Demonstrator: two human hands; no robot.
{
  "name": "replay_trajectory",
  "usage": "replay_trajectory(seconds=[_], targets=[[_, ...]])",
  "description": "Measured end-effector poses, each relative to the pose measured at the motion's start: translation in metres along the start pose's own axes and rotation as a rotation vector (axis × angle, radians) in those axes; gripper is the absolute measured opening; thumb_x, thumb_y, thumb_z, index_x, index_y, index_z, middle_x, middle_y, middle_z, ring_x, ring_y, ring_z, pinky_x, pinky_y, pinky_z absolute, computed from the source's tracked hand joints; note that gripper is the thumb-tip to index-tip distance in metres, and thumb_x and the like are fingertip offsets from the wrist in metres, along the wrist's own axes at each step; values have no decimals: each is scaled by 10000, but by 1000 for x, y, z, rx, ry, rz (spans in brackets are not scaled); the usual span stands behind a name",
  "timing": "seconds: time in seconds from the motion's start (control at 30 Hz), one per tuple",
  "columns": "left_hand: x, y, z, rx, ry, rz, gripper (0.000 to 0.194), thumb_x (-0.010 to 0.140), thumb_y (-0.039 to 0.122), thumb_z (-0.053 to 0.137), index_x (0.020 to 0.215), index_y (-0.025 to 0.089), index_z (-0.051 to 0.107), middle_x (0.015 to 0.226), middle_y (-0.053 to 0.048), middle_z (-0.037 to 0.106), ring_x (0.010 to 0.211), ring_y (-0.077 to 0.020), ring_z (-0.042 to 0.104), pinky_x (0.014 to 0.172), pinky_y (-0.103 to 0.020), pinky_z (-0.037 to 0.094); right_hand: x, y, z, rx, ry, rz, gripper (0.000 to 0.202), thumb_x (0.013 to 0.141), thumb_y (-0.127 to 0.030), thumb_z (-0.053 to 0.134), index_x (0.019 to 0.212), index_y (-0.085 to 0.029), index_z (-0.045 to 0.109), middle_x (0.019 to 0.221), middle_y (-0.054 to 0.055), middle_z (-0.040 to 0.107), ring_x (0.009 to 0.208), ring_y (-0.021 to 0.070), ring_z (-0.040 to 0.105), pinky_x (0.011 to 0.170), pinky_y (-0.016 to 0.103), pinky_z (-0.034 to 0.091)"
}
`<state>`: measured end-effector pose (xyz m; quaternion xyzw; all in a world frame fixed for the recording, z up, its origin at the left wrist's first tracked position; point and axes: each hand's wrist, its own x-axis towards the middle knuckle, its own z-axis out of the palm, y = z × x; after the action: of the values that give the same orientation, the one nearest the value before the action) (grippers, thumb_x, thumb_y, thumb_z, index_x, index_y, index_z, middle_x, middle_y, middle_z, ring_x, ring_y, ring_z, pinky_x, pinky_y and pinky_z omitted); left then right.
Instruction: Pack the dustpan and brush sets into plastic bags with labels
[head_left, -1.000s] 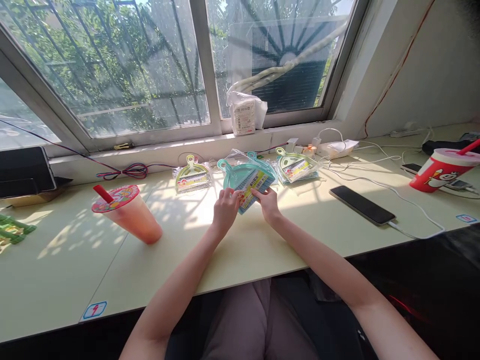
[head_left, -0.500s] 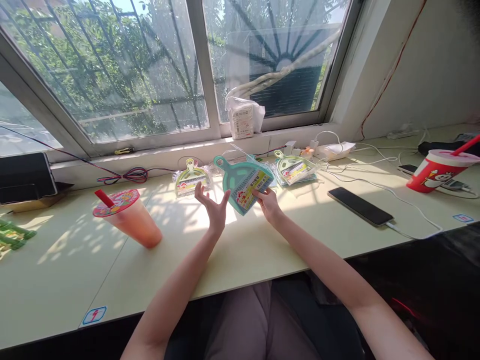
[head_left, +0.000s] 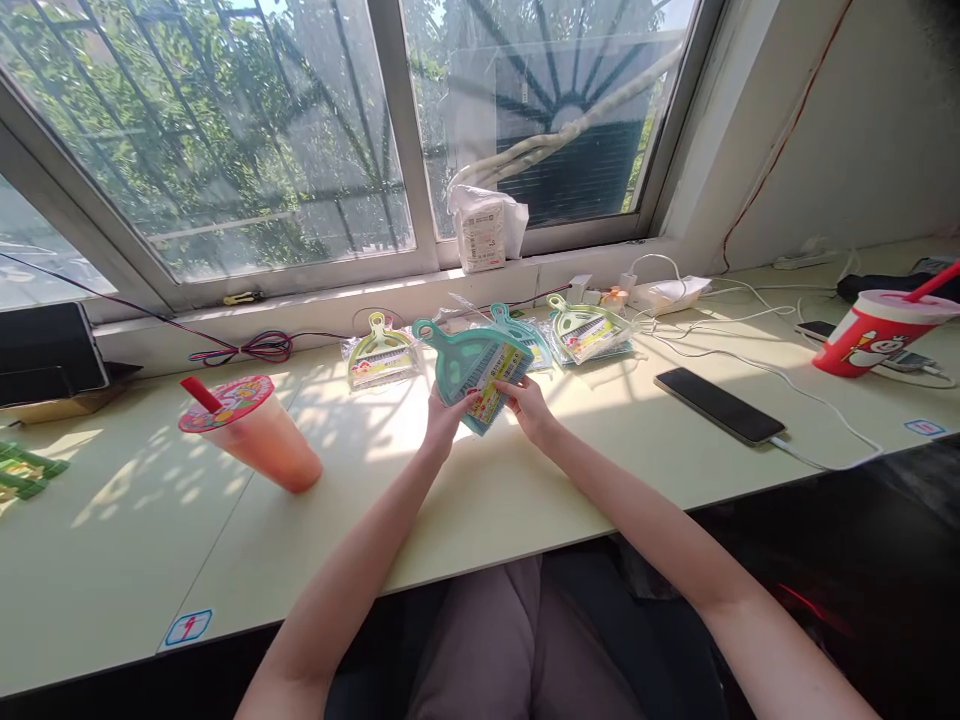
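Both hands hold a teal mini dustpan [head_left: 454,358] with a brush and a yellow printed label, tilted above the desk. My left hand [head_left: 444,418] is closed on its lower left edge, the thumb across the label. At the lower right side, my right hand [head_left: 531,410] pinches the label and edge. Behind lies another teal dustpan set [head_left: 511,320], partly hidden by the held one. A yellow-green dustpan set [head_left: 381,350] in clear wrap lies to the left, and another yellow-green set [head_left: 574,322] to the right.
A tall drink cup [head_left: 259,440] with a red straw stands left. A phone [head_left: 718,405] on a white cable lies right, with a red cup [head_left: 874,335] beyond. Tissues [head_left: 482,238] sit on the sill. Bundled wires [head_left: 262,347] and white cables run along the back.
My left hand, spread and apart from the dustpan before, has closed on its lower left edge. The dustpan has shifted slightly left, and my right hand has kept hold of it.
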<state>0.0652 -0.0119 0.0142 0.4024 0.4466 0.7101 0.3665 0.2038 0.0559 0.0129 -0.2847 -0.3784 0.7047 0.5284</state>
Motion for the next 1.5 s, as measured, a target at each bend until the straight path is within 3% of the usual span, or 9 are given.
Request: replay_trajectory(seconds=[0.2, 0.33, 0.53, 0.6, 0.73, 0.9, 1.1, 1.2, 1.5], targets=[[-7, 3, 8, -120, -12, -76, 624, 712, 432, 818, 1249, 213, 587, 1206, -95, 709, 1161, -295, 657, 959, -425, 549, 0, 1, 2, 17, 34, -24, 356, 573, -173, 895, 838, -198, 659, 884, 39, 753, 929, 228, 717, 885, 372, 602], [-8, -1, 9, -150, -73, -226, 594, 720, 452, 802, 1221, 185, 627, 1239, -127, 698, 1138, -311, 671, 916, -440, 574, 3, 2, 0, 30, 85, -44, 370, 566, -181, 902, 836, -194, 648, 875, 33, 747, 940, 233, 716, 897, 384, 602], [-11, -2, 5, -100, -415, -434, 580, 787, 490, 757, 1311, 278, 627, 1408, -110, 604, 1191, -357, 648, 876, -485, 577, 5, -1, -6, 29, 89, -92, 346, 590, -157, 871, 860, -192, 656, 887, 35, 746, 955, 221, 710, 899, 360, 599], [-13, 0, 6, -118, -446, -453, 552, 788, 511, 752, 1289, 309, 638, 1473, -86, 552, 1256, -360, 605, 885, -489, 570, 6, -2, -7, 26, 92, -105, 337, 600, -169, 867, 858, -193, 651, 908, 39, 748, 964, 223, 709, 900, 360, 599], [-8, 3, 7, -191, -296, -308, 554, 800, 584, 706, 1257, 277, 638, 1444, -90, 582, 1334, -326, 541, 986, -488, 526, 7, -2, -6, 30, 103, -110, 345, 593, -199, 873, 840, -199, 633, 919, 41, 746, 971, 239, 712, 886, 380, 604], [-2, 0, 6, -189, -96, -169, 679, 666, 473, 850, 1240, 214, 597, 1306, -116, 667, 1246, -324, 605, 1004, -468, 527, 2, 2, 3, 21, 102, -85, 376, 575, -201, 886, 859, -199, 639, 895, 41, 754, 944, 232, 712, 853, 375, 606], [-13, -10, 21, -144, -235, -327, 680, 710, 472, 828, 1279, 231, 545, 1458, -136, 548, 1236, -329, 610, 959, -482, 557, 4, -3, 2, 78, 151, -113, 365, 574, -177, 878, 865, -174, 658, 925, 54, 767, 919, 208, 715, 867, 341, 599], [-10, -7, 21, -90, -197, -283, 666, 747, 498, 777, 1309, 246, 523, 1464, -131, 539, 1224, -318, 614, 911, -469, 582, 9, -4, 0, 106, 180, -113, 310, 609, -141, 847, 853, -169, 657, 898, 43, 762, 862, 185, 711, 841, 324, 604], [1, -3, 4, 160, -117, -206, 681, 629, 456, 819, 1170, 125, 571, 1002, -116, 726, 730, -257, 735, 647, -388, 600, 15, 10, 0, 8, 118, -46, 240, 685, -105, 802, 868, -159, 658, 869, 23, 742, 820, 163, 712, 845, 331, 606]])
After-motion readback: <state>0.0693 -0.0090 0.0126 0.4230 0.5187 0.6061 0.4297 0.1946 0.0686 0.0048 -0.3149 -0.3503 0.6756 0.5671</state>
